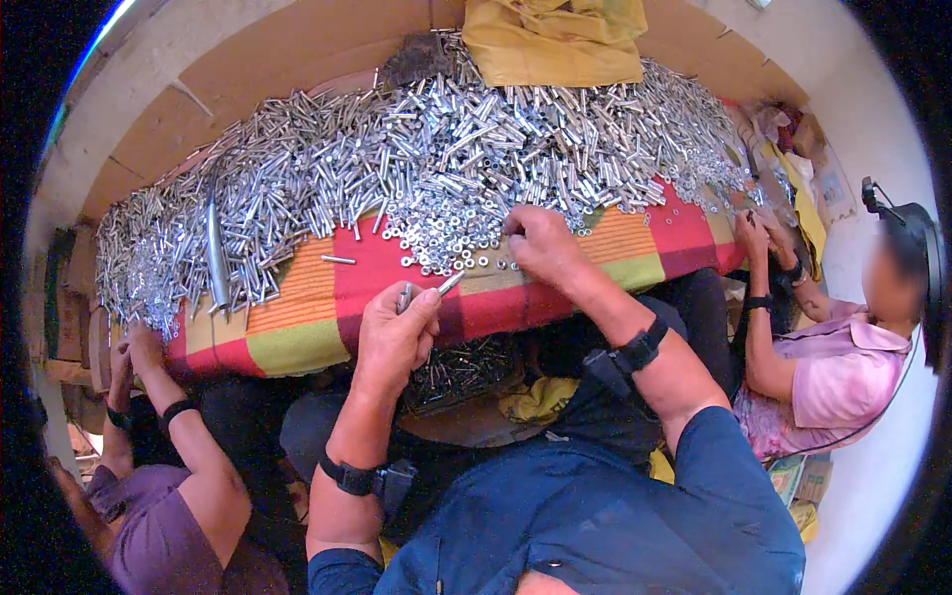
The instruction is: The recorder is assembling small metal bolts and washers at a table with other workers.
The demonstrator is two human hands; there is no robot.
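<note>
My left hand [397, 332] is closed around short silver metal rods. One rod [450, 284] sticks out past the thumb toward the pile, and the end of another [405, 296] shows between the fingers. My right hand [545, 250] is raised over the cloth's far part, with its fingers bent together in a pinch; whatever they hold, if anything, is hidden. Just left of it lies a heap of small silver nuts or washers [451, 233]. A single loose rod [338, 260] rests on the checked cloth [382, 317], left of my left hand.
A long mound of silver rods and tubes [327, 164] spreads across the far side, with a yellow sack [555, 45] on top. A large pointed metal piece [215, 248] lies at left. Beneath the cloth's edge sits a container of metal parts [461, 372]. Co-workers' hands [144, 347] work on both sides.
</note>
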